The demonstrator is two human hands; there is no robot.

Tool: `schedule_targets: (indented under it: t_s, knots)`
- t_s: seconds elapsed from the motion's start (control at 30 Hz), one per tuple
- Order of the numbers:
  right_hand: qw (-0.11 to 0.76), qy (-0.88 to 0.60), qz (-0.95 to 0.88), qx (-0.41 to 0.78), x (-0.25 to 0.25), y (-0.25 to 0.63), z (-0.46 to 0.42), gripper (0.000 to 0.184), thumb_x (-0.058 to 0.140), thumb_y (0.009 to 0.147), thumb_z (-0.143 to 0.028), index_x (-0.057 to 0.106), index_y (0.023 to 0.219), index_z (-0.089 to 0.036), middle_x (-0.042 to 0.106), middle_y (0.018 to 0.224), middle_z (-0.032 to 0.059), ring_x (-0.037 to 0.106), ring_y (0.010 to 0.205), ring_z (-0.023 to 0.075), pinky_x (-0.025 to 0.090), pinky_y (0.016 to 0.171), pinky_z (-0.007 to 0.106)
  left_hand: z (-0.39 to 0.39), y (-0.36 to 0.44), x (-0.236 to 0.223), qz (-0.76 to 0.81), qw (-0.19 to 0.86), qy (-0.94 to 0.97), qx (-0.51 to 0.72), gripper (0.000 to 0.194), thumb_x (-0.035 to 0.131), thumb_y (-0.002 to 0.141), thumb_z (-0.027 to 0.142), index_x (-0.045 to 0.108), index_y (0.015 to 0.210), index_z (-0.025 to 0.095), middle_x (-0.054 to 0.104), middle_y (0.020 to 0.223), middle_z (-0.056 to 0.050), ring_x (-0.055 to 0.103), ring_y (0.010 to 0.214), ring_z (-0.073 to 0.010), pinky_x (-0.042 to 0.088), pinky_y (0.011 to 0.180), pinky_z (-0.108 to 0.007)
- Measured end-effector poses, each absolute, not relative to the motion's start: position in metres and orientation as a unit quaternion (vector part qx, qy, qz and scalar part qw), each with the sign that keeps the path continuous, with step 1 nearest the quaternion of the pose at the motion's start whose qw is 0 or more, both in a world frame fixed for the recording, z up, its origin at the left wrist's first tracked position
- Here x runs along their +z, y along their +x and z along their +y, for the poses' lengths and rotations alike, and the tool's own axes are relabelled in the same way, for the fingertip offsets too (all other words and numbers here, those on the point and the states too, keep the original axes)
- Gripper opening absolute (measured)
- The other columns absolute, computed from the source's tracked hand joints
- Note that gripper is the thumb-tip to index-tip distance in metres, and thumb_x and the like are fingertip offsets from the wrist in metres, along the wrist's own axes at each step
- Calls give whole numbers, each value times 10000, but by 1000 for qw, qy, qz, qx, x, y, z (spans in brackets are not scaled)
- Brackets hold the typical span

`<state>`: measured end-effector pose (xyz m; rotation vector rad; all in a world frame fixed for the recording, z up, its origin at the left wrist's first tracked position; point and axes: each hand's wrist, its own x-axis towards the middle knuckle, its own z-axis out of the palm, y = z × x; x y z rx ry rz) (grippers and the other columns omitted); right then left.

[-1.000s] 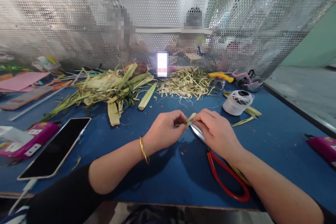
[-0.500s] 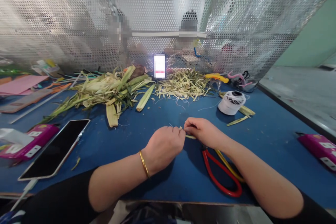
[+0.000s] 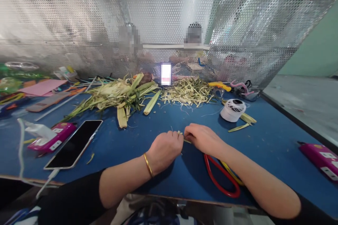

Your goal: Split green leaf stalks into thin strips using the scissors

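Note:
In the head view my left hand (image 3: 166,150), a gold bangle at its wrist, is closed with its knuckles up. My right hand (image 3: 202,138) pinches close beside it, fingertips almost meeting. A small pale-green strip of husk (image 3: 187,141) shows between them; most of it is hidden by the fingers. A fine thread end sticks up over the left knuckles. Beneath my right hand and forearm lie scissors with red and yellow handles (image 3: 220,179), their blades covered. To the right stands a spool of white thread (image 3: 232,111) with a husk piece (image 3: 247,118) by it.
A heap of long husks (image 3: 113,95) and a pile of shredded strips (image 3: 188,93) lie along the back, before a perforated metal screen (image 3: 169,14). On the left are a phone (image 3: 75,144) with a cable and a purple tissue pack (image 3: 59,137); another purple pack (image 3: 320,160) lies right.
My left hand has rolled over, knuckles up, and both hands have come together lower over the table. The scissor blade seen earlier is now covered. The view has tilted up.

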<state>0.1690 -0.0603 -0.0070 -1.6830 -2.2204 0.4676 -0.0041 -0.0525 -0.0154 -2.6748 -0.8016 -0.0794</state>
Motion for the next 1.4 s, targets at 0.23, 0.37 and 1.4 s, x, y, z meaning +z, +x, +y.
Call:
schedule_targets:
  t_s: [0.23, 0.37, 1.4]
  knots:
    - [248, -521, -793, 192, -18, 150, -45, 174, 511, 790, -32, 530, 720, -191, 649, 985, 54, 598, 916, 156, 436, 807, 276, -57, -10, -17, -320, 175, -931, -9, 198, 415, 851, 45, 570, 971, 76, 616, 781, -111, 621, 704, -228, 447, 494, -288]
    - [281, -507, -784, 221, -29, 147, -50, 184, 459, 856, -86, 486, 716, -202, 673, 950, 53, 612, 887, 159, 462, 780, 300, -62, -14, -8, -326, 117, -938, -5, 189, 458, 849, 90, 595, 975, 59, 644, 843, -148, 631, 776, -235, 478, 576, -302]
    - [257, -476, -799, 260, -26, 154, -62, 169, 417, 875, -85, 492, 798, -215, 621, 993, 66, 595, 892, 175, 469, 753, 316, 17, -27, -4, -404, -616, -671, -89, 155, 590, 750, 286, 600, 674, 151, 548, 521, 38, 494, 469, -74, 342, 424, -172]
